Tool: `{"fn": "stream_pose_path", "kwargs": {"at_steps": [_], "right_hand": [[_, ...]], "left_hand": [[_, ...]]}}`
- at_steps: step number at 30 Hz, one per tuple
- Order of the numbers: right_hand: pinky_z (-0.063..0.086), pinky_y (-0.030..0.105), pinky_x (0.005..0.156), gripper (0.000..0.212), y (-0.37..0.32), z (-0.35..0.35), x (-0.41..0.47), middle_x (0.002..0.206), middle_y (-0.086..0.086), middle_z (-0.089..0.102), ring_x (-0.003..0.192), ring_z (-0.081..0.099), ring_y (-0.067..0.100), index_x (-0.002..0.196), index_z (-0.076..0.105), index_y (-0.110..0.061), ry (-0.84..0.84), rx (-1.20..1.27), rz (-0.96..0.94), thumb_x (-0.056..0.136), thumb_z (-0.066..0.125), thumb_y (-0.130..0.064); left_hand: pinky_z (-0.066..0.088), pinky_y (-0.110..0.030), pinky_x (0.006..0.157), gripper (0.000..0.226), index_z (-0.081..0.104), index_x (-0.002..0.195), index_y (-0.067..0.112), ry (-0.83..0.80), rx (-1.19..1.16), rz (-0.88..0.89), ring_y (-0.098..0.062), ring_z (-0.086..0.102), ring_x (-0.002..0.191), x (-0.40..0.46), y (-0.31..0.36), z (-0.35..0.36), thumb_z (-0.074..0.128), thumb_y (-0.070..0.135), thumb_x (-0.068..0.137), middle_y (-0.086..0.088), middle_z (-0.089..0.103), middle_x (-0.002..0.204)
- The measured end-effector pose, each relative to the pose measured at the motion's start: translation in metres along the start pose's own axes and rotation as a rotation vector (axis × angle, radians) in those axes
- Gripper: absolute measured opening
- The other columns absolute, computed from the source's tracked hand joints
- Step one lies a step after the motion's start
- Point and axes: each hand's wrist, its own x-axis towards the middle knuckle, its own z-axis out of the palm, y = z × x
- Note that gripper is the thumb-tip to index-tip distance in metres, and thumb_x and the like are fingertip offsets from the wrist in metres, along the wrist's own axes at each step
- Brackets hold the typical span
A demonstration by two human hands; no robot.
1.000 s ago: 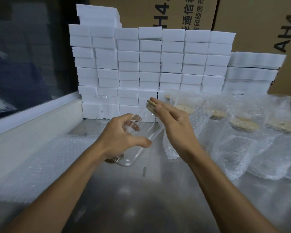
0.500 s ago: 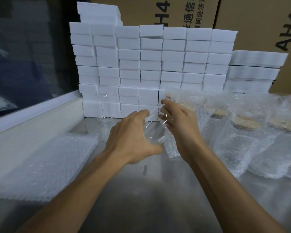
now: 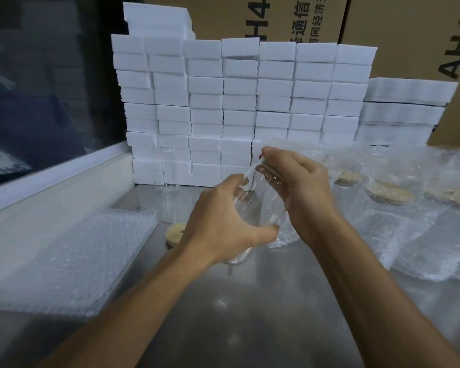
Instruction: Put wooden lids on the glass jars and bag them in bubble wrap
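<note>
Grasping the glass jar [image 3: 260, 205] — left grip [image 3: 223, 224] around its body, right grip [image 3: 300, 187] clasping its mouth.

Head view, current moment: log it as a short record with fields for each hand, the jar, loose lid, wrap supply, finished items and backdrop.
left hand: grips the glass jar's body
right hand: cupped over the jar's mouth end; lid under it not clearly visible
glass jar: held tilted above the steel table
loose wooden lid: flat on the table, left of the hands
empty jar: upright behind that lid
bubble wrap stack: flat, at left
bagged jars: lidded, in wrap, at right
backdrop: white foam blocks, cardboard boxes
</note>
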Motion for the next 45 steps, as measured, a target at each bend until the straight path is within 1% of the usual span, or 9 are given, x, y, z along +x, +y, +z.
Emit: {"fn": "stream_pose_path", "kwargs": {"at_steps": [3,8,13,17,23,29,32,37,45], "right_hand": [[0.052,0.033,0.09,0.03,0.002,0.002,0.0,0.088,-0.004,0.077,0.091,0.073,0.011,0.086,0.082,-0.023,0.067,-0.091,0.008,0.066,0.084,-0.044],[0.058,0.031,0.086,0.078,0.015,0.014,-0.005,0.104,-0.011,0.077,0.101,0.073,0.009,0.125,0.061,-0.031,-0.01,-0.062,0.053,0.056,0.089,-0.052],[0.055,0.016,0.068,0.052,0.031,0.018,-0.011,0.108,-0.009,0.073,0.096,0.07,0.001,0.109,0.069,-0.045,-0.094,-0.206,0.049,0.062,0.09,-0.04],[0.054,0.028,0.093,0.052,0.037,0.009,-0.011,0.109,-0.024,0.071,0.104,0.066,-0.003,0.113,0.066,-0.036,-0.13,-0.329,-0.033,0.07,0.092,-0.024],[0.052,0.025,0.087,0.074,0.048,0.002,-0.008,0.125,-0.011,0.063,0.114,0.061,0.012,0.127,0.055,-0.029,-0.034,-0.375,0.076,0.065,0.095,-0.033],[0.052,0.029,0.093,0.082,0.058,-0.001,-0.006,0.126,-0.01,0.061,0.116,0.06,0.011,0.128,0.05,-0.027,0.0,-0.427,0.064,0.062,0.097,-0.035],[0.051,0.03,0.095,0.085,0.064,-0.002,-0.005,0.127,-0.01,0.061,0.117,0.059,0.012,0.13,0.049,-0.025,0.001,-0.428,0.069,0.061,0.098,-0.034],[0.042,0.017,0.089,0.085,0.07,-0.006,-0.004,0.124,-0.014,0.06,0.116,0.057,0.005,0.128,0.047,-0.028,0.019,-0.413,0.064,0.06,0.098,-0.035],[0.036,0.012,0.085,0.09,0.058,-0.011,-0.004,0.123,-0.017,0.053,0.116,0.053,0.002,0.137,0.037,-0.031,0.062,-0.414,0.066,0.067,0.092,-0.041]], "left_hand": [[0.054,-0.032,0.08,0.094,0.048,0.131,0.036,0.037,0.087,0.009,-0.01,0.061,0.088,-0.001,0.001,0.003,0.079,0.062,0.046,0.019,0.061,0.109],[0.054,-0.021,0.071,0.081,0.059,0.118,0.034,-0.034,-0.28,-0.147,-0.001,0.068,0.08,0.007,-0.007,-0.001,0.089,0.049,0.045,0.017,0.067,0.103],[0.057,-0.037,0.087,0.074,0.066,0.109,0.034,-0.158,-0.284,-0.19,-0.01,0.071,0.09,0.014,-0.016,-0.012,0.086,0.053,0.04,0.009,0.07,0.107],[0.05,-0.023,0.076,0.062,0.062,0.112,0.049,-0.48,0.071,-0.206,0.003,0.064,0.087,0.019,-0.037,-0.043,0.077,0.072,0.057,0.018,0.064,0.105],[0.049,-0.033,0.074,0.009,0.065,0.083,0.019,0.183,0.455,-0.515,-0.028,0.061,0.08,0.027,-0.101,-0.064,0.063,0.026,0.089,-0.008,0.068,0.096],[0.042,-0.035,0.076,0.048,0.063,0.12,0.016,0.138,0.672,-0.692,-0.038,0.061,0.104,0.018,-0.139,-0.063,0.073,0.04,0.08,-0.015,0.064,0.118],[0.044,-0.036,0.077,0.058,0.062,0.119,0.012,0.12,0.641,-0.782,-0.038,0.061,0.103,0.016,-0.147,-0.061,0.072,0.05,0.077,-0.016,0.064,0.116],[0.048,-0.037,0.076,0.029,0.065,0.105,0.007,0.142,0.665,-0.796,-0.038,0.062,0.094,0.015,-0.154,-0.062,0.067,0.024,0.082,-0.016,0.065,0.105],[0.05,-0.039,0.08,0.018,0.069,0.099,0.01,0.191,0.673,-0.691,-0.04,0.062,0.097,0.012,-0.142,-0.059,0.061,0.02,0.087,-0.018,0.066,0.108]]}}
